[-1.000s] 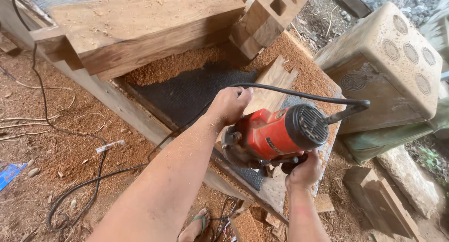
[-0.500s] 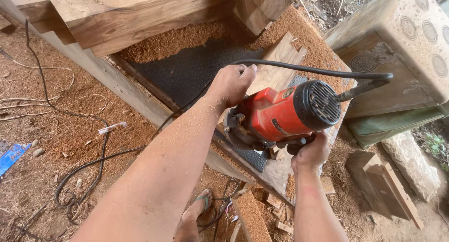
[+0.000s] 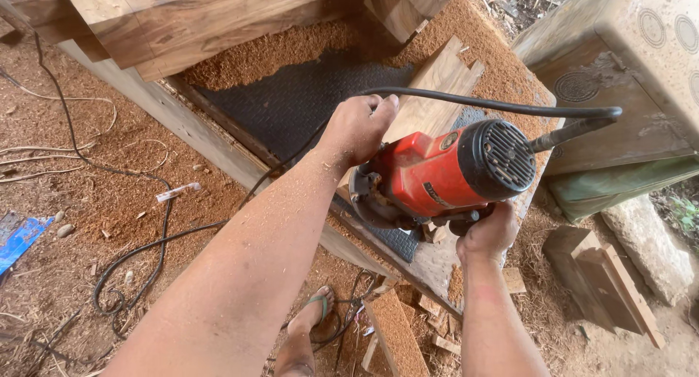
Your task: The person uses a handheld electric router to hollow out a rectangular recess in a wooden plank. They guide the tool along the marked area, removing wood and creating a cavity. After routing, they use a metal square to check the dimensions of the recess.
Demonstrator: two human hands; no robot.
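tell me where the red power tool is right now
In the head view, the red power tool sits right of centre over the sawdust-covered bench, between the left hand and right hand.

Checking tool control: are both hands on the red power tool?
Yes: the left hand grips the front of the red power tool and the right hand holds it from underneath.

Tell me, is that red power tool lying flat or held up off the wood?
Held up and tilted: the red power tool is gripped by the left hand and right hand, over the wooden board.
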